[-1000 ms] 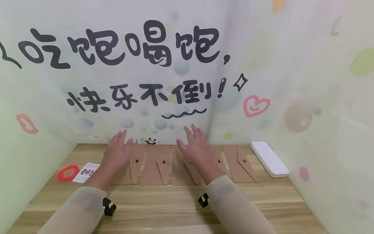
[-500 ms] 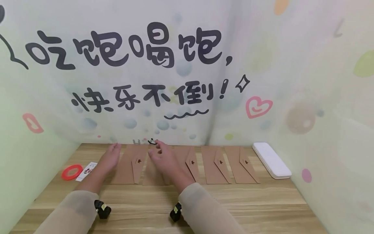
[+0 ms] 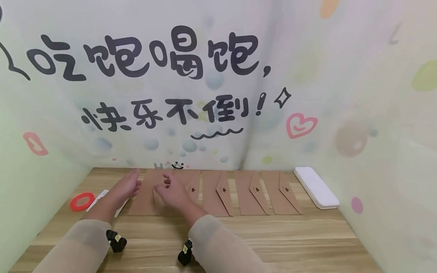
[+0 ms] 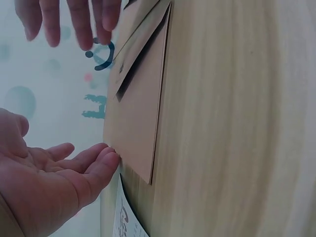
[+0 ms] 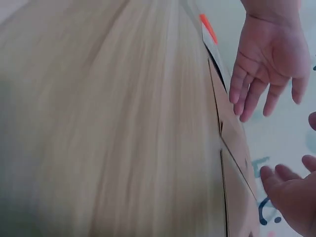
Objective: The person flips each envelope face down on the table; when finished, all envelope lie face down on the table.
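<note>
Several brown paper envelopes with pointed flaps lie in a row across the wooden table. My left hand is beside the leftmost envelope, palm turned inward. In the left wrist view its fingertips are right at that envelope's edge, with nothing gripped. My right hand is over the two leftmost envelopes and hides part of them. Its fingers are relaxed and hold nothing in the right wrist view. The two palms face each other. Beneath the left hand lies a white card with dark writing, partly hidden.
A red ring lies at the left of the table. At the right end of the row is a white rounded case. A printed curtain hangs right behind the envelopes.
My right hand has swept left, from the middle envelopes to the two leftmost ones. The left hand has moved a little left, off the leftmost envelope and over the card.
</note>
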`<move>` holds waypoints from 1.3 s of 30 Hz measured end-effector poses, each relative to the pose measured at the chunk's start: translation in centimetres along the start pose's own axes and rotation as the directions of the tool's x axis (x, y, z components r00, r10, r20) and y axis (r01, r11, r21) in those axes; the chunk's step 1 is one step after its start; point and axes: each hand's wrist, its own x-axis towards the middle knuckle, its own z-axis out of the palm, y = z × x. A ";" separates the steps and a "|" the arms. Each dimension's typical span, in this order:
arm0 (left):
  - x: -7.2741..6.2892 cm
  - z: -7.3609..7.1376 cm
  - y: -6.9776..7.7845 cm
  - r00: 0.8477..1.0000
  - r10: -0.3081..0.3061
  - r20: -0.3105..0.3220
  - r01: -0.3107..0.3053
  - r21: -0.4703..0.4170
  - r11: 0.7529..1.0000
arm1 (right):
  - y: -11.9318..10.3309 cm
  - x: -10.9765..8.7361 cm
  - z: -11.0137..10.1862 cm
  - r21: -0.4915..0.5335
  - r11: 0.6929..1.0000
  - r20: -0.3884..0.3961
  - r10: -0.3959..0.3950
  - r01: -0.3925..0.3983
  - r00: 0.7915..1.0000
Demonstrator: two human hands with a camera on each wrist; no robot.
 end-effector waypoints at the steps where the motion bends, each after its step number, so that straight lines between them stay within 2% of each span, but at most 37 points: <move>1: -0.1 0.0 0.0 1.000 0.002 -0.003 -0.002 0.003 1.000 | 0.0 0.0 0.2 -0.006 1.000 0.012 0.012 -0.012 1.000; 7: -0.1 0.2 0.0 1.000 0.031 0.004 -0.031 0.011 0.999 | 0.0 0.2 0.7 -0.081 0.996 0.052 0.031 -0.027 0.998; 12: 0.2 0.0 -0.3 1.000 0.002 0.015 -0.002 0.009 1.000 | -0.3 0.3 1.0 -0.194 0.981 0.052 0.027 -0.017 0.998; 16: 0.3 -0.2 -0.5 1.000 -0.017 0.024 0.017 -0.025 1.000 | -0.5 0.2 0.9 -0.214 0.976 0.046 0.033 -0.023 0.998; 21: 0.2 -0.6 -0.5 0.998 -0.035 0.056 0.039 -0.083 0.996 | -0.7 0.1 0.6 -0.176 0.984 0.043 0.041 -0.033 0.998; 28: -0.5 -1.2 -0.3 0.996 -0.067 0.060 0.074 -0.117 0.990 | -0.8 0.3 0.5 -0.110 0.992 0.050 0.065 -0.059 0.997; 34: -0.6 -1.2 -0.4 0.996 -0.063 0.059 0.068 -0.096 0.993 | -0.7 0.8 0.5 0.041 0.993 0.027 0.111 -0.112 0.993; 39: -0.4 -0.9 -0.6 0.997 -0.053 0.056 0.059 -0.106 0.993 | -0.6 1.2 0.5 0.188 0.973 -0.039 0.145 -0.135 0.989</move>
